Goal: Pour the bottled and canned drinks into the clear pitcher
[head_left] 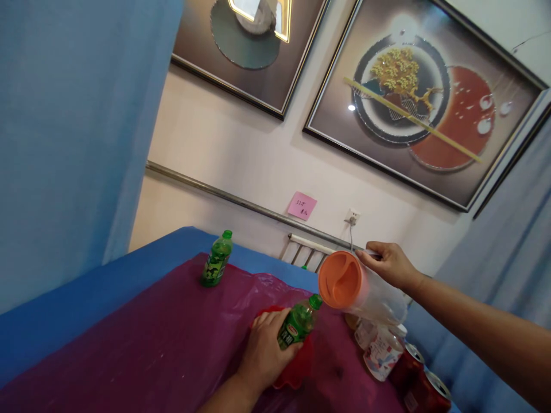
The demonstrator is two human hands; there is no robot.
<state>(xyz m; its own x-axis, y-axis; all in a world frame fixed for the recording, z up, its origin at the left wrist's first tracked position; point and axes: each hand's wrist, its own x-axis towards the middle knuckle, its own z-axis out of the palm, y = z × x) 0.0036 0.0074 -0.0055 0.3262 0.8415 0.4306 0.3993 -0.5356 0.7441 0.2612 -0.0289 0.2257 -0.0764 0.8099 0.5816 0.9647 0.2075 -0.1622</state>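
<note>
While the green bottle is encircled by the left hand over the red dish, the jug is held by its handle in curled right-hand fingers. The jug is tipped, its long axis sloping from orange lid down rightward; the bottle's cap is directed toward that lid; contact cannot be told.

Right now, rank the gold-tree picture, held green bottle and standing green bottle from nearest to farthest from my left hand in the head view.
1. Held green bottle: in the left hand.
2. Standing green bottle: on the purple sheet, farther left.
3. Gold-tree picture: high on the wall, right.
</note>
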